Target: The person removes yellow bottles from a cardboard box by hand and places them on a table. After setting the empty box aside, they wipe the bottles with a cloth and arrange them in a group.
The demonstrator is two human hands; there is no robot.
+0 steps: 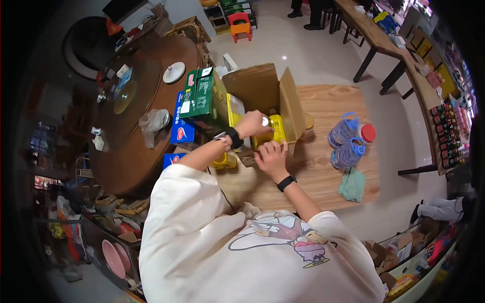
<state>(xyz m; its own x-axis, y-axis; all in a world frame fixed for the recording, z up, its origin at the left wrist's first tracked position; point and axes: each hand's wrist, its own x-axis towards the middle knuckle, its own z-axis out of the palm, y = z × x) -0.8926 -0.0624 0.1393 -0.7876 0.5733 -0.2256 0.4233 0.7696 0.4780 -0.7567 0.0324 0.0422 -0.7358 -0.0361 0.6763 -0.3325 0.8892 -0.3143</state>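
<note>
One bent left hand (250,125) is reaching into the cardboard box (293,101), beside the yellow bottle (278,128); the half-curled right hand (273,159) is touching its near edge. Whether either is gripping, I cannot tell.

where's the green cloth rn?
Head view: the green cloth lies on the wooden table, near its right edge, just on the wearer's side of the two water jugs.

Carton interior (255,86) partly behind hands (273,159)
</note>
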